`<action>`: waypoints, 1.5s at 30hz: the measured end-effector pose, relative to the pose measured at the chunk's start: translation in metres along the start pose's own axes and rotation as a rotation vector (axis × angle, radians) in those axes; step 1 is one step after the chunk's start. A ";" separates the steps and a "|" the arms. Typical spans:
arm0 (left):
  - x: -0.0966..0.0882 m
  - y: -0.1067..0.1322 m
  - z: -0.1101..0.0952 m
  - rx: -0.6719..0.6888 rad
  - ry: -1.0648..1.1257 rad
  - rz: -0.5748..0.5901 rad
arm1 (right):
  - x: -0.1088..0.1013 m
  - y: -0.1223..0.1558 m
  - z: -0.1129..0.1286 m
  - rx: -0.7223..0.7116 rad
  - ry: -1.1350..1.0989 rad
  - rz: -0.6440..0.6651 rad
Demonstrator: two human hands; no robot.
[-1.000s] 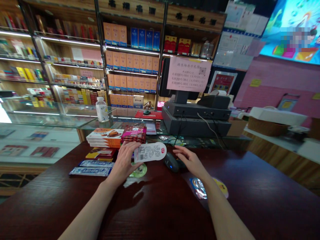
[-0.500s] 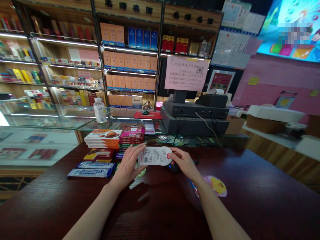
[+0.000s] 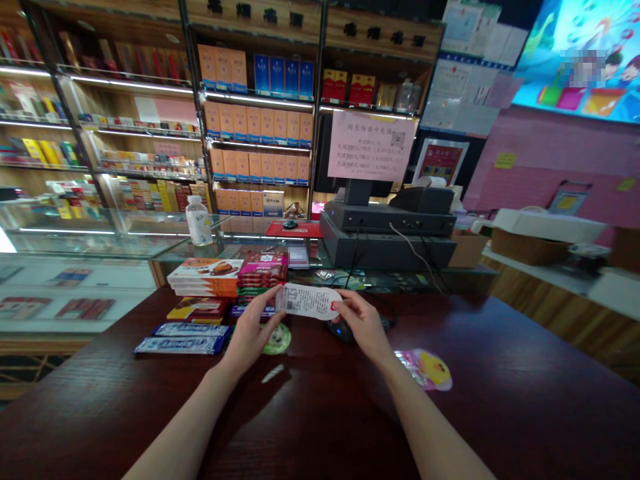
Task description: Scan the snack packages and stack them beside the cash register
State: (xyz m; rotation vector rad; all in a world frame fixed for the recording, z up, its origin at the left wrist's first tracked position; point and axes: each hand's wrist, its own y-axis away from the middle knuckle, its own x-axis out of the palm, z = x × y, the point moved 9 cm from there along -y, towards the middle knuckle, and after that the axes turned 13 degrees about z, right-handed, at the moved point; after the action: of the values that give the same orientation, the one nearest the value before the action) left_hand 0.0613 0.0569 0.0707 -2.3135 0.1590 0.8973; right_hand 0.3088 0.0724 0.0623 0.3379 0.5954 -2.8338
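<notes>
A white flat package [image 3: 306,301] with rounded ends, printed text and a barcode is held up over the dark table. My left hand [image 3: 254,327] pinches its left end, while my right hand [image 3: 361,321] grips the right end near a red mark. Below and behind my left hand lies a green round-headed package [image 3: 277,339], partly covered. A black computer mouse [image 3: 342,331] sits beneath the held package, beside my right hand. By my right forearm rests a pink package [image 3: 429,370] with a yellow duck face.
Blue-and-white wrapped bars [image 3: 181,344], a yellow-brown box [image 3: 196,309], stacked orange-white boxes [image 3: 204,275] and dark red packs [image 3: 263,268] lie at the left. A white bottle [image 3: 199,221] stands on the glass counter. Behind are a cash register [image 3: 390,233] and stocked shelves.
The white package has tilted, its right end now lower, and shifted slightly left. My hands moved with it, uncovering more of the green package and the mouse.
</notes>
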 end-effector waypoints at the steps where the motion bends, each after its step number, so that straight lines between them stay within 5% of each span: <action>1: -0.001 0.000 0.002 -0.018 0.033 -0.009 | 0.002 0.000 0.000 -0.012 0.001 -0.001; 14: -0.019 -0.001 0.015 -0.053 0.224 -0.169 | 0.028 -0.001 0.002 -0.034 -0.049 -0.045; 20: -0.041 0.001 0.010 -0.023 0.109 -0.285 | 0.047 -0.007 -0.002 0.003 -0.148 -0.036; 31: -0.084 0.037 0.034 -0.210 -0.091 -0.188 | 0.096 0.001 0.005 0.014 -0.074 0.113; 45: -0.077 0.073 0.071 -0.251 -0.139 -0.023 | 0.125 0.014 -0.005 0.062 0.278 0.246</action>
State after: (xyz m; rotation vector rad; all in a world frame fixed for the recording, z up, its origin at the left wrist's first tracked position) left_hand -0.0606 0.0343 0.0420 -2.4640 -0.0413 1.1167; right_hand 0.1952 0.0407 0.0195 0.7690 0.4789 -2.5901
